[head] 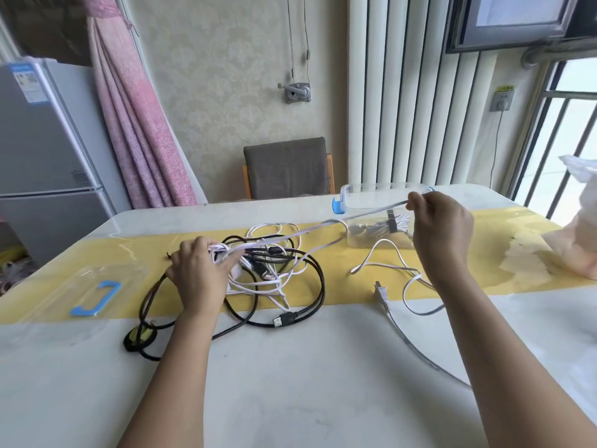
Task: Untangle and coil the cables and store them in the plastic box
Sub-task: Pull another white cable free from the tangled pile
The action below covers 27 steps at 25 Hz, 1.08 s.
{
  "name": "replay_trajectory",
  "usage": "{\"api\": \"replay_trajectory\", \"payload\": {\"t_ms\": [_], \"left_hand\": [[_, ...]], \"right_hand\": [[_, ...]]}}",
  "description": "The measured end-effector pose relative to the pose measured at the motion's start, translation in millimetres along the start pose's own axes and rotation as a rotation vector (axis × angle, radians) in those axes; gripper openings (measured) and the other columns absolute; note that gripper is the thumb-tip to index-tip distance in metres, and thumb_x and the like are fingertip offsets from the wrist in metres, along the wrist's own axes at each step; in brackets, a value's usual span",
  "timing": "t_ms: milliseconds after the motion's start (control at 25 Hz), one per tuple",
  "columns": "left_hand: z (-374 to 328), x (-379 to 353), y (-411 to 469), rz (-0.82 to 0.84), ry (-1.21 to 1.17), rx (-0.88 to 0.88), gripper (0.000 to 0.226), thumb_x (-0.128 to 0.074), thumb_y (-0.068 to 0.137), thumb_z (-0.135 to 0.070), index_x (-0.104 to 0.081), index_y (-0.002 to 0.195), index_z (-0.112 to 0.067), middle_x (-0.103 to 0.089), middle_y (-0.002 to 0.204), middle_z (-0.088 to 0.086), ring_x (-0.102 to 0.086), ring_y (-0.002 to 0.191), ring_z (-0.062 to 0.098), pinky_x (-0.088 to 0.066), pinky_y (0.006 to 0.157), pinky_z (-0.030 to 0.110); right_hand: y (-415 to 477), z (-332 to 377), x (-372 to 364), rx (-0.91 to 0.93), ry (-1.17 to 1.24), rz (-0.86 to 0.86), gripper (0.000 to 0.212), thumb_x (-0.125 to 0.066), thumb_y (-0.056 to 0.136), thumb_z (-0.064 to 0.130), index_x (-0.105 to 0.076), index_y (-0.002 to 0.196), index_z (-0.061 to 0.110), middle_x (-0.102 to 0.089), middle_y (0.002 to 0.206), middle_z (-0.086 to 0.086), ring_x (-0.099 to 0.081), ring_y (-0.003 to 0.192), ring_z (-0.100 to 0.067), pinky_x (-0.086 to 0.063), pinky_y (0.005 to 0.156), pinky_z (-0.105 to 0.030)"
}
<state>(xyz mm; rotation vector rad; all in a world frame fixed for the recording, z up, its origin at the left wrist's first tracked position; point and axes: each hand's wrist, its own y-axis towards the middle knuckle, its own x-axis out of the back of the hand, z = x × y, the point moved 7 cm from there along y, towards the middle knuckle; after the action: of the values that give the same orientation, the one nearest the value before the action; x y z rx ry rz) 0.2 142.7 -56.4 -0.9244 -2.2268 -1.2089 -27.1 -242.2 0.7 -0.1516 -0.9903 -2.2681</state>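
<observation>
On the pale table [290, 383], mid-way, lies a tangle of black and white cables [274, 279] — the left hand [200, 273] grips its white loops. The right hand [442, 231] pinches a taut flat white cable [326, 222], before the clear plastic box [365, 202] near the far edge.

Tangled black and white cables [274, 277], one white cable [355, 216] taut toward the clear plastic box [347, 193], tied bundle [381, 226] inside.
</observation>
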Motion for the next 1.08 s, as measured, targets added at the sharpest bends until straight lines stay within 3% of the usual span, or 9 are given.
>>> {"api": "replay_trajectory", "payload": {"t_ms": [80, 160, 320, 440, 520, 600, 680, 800, 1080], "left_hand": [[14.9, -23.0, -0.8, 0.189, -0.059, 0.015, 0.056, -0.077, 0.071, -0.044, -0.062, 0.110, -0.008, -0.061, 0.109, 0.015, -0.053, 0.103, 0.036, -0.041, 0.083, 0.043], [15.5, -30.9, -4.8, 0.296, -0.289, -0.010, 0.047, -0.078, 0.072, -0.037, -0.062, 0.106, -0.009, -0.066, 0.100, 0.009, -0.059, 0.093, 0.029, -0.045, 0.077, 0.037], [6.5, -25.4, -12.0, 0.288, -0.462, -0.020, 0.022, -0.076, 0.078, -0.021, -0.061, 0.092, -0.012, -0.065, 0.081, -0.002, -0.057, 0.075, 0.022, -0.042, 0.065, 0.029], [0.2, -20.4, -11.1, 0.217, -0.543, -0.032, 0.016, -0.073, 0.080, -0.017, -0.062, 0.091, -0.015, -0.066, 0.083, -0.005, -0.061, 0.079, 0.021, -0.045, 0.071, 0.031], [-6.0, -16.1, -9.8, 0.188, -0.594, -0.036, 0.014, -0.071, 0.082, -0.015, -0.061, 0.092, -0.015, -0.065, 0.084, -0.008, -0.061, 0.082, 0.018, -0.044, 0.070, 0.025], [-14.1, -12.9, -11.2, 0.176, -0.592, -0.060, 0.015, -0.070, 0.083, -0.017, -0.061, 0.093, -0.013, -0.065, 0.085, -0.006, -0.060, 0.081, 0.015, -0.043, 0.070, 0.026], [-17.3, -11.2, -12.6, 0.145, -0.583, -0.044, 0.018, -0.071, 0.083, -0.021, -0.060, 0.092, -0.010, -0.064, 0.083, -0.004, -0.058, 0.076, 0.015, -0.041, 0.066, 0.023], [-13.1, -8.4, -12.4, 0.083, -0.604, 0.037, 0.022, -0.067, 0.086, -0.026, -0.059, 0.090, -0.007, -0.061, 0.079, 0.001, -0.054, 0.073, 0.018, -0.036, 0.058, 0.017], [-11.8, 4.9, -8.6, -0.036, -0.628, 0.124, 0.024, -0.071, 0.083, -0.024, -0.061, 0.091, -0.004, -0.063, 0.083, 0.006, -0.055, 0.074, 0.022, -0.038, 0.064, 0.027]], "right_hand": [[4.5, -34.3, -11.0, -0.104, -0.233, 0.137, 0.031, -0.049, 0.093, 0.024, -0.066, 0.080, 0.002, -0.060, 0.075, -0.017, -0.049, 0.073, -0.034, -0.029, 0.059, -0.034], [-1.4, -59.4, -31.1, -0.131, -0.409, 0.417, 0.025, -0.051, 0.091, 0.019, -0.069, 0.086, 0.002, -0.064, 0.087, -0.020, -0.055, 0.083, -0.037, -0.037, 0.062, -0.033], [-32.5, -46.5, -70.4, 0.131, -0.500, 0.808, 0.033, -0.047, 0.085, 0.004, -0.070, 0.101, 0.021, -0.065, 0.112, -0.007, -0.056, 0.104, -0.027, -0.042, 0.075, -0.027], [-60.6, -27.1, -91.6, 0.335, -0.585, 0.947, 0.041, -0.052, 0.080, 0.006, -0.063, 0.114, 0.026, -0.056, 0.123, 0.000, -0.044, 0.119, -0.026, -0.039, 0.091, -0.032], [-72.4, -14.1, -100.7, 0.425, -0.577, 0.974, 0.036, -0.050, 0.080, 0.006, -0.067, 0.106, 0.025, -0.058, 0.123, 0.004, -0.043, 0.119, -0.026, -0.033, 0.097, -0.033], [-75.8, 1.0, -102.5, 0.504, -0.537, 0.939, 0.030, -0.046, 0.079, 0.008, -0.072, 0.086, 0.019, -0.069, 0.107, 0.000, -0.053, 0.107, -0.025, -0.035, 0.095, -0.031], [-76.7, 15.2, -96.9, 0.436, -0.382, 0.971, 0.029, -0.045, 0.082, 0.011, -0.073, 0.076, 0.015, -0.071, 0.086, -0.001, -0.058, 0.090, -0.019, -0.041, 0.084, -0.031], [-101.2, 35.4, -91.4, 0.090, 0.104, 1.239, 0.021, -0.049, 0.090, 0.020, -0.069, 0.084, 0.015, -0.069, 0.073, 0.004, -0.057, 0.069, -0.008, -0.044, 0.068, -0.026], [-126.3, 79.6, -97.4, 0.033, 0.591, 1.198, 0.022, -0.048, 0.098, 0.027, -0.068, 0.093, 0.018, -0.038, 0.051, 0.013, -0.032, 0.049, -0.008, -0.026, 0.047, -0.016]]}}
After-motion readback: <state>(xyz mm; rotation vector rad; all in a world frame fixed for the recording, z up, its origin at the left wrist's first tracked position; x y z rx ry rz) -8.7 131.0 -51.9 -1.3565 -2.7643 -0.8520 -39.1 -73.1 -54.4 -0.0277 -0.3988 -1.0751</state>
